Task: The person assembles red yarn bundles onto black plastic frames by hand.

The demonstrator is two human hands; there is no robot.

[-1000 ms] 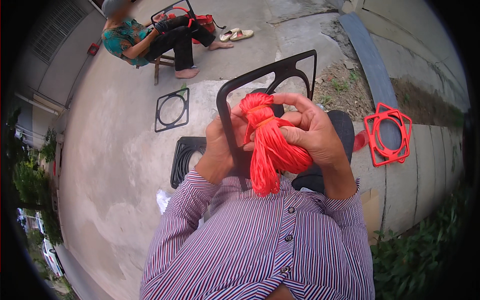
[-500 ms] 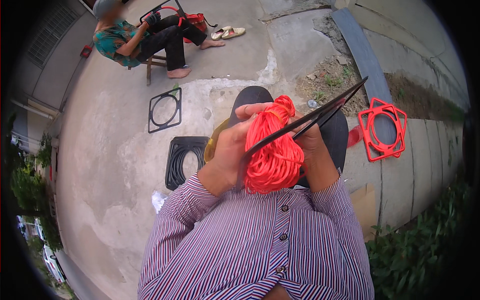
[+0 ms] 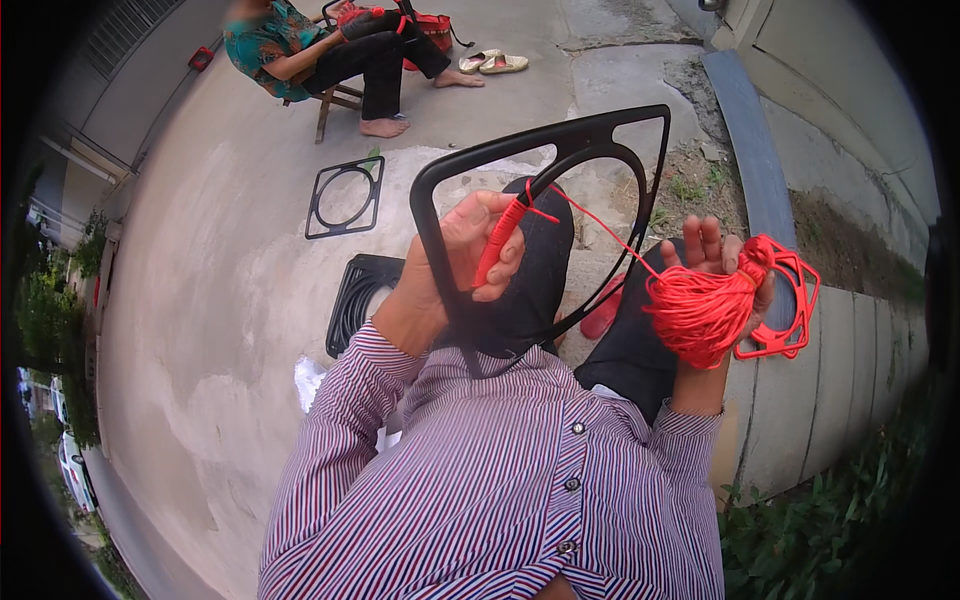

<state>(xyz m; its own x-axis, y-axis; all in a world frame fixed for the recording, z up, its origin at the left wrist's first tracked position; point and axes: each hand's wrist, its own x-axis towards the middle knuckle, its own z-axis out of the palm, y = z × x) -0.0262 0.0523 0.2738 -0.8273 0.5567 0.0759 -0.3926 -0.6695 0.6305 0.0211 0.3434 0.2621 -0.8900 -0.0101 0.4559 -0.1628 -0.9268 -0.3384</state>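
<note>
A black plastic frame (image 3: 480, 155), a square outline with a round ring inside, is tilted up over my lap. My left hand (image 3: 460, 242) is closed on its ring at a stretch wound with red cord (image 3: 497, 243). A short red tail sticks out at the upper end of the winding. From there a single strand runs across the ring to a thick red cord bundle (image 3: 697, 312) on the right. My right hand (image 3: 722, 262) holds the bundle by its bound end, fingers raised behind it; the bundle hides part of the palm.
Another black frame (image 3: 316, 208) lies on the concrete, with a stack of black frames (image 3: 343, 318) nearer my left knee. Red frames (image 3: 808, 305) lie beyond my right hand. Ahead, a person (image 3: 285, 55) sits on a wooden stool (image 3: 325, 115), shoes (image 3: 495, 62) nearby. Plants (image 3: 800, 545) grow at lower right.
My hands have moved apart, the right one carrying the cord bundle rightward. The black frame has turned from edge-on to face-on, showing the wound section and the strand. My view has shifted slightly.
</note>
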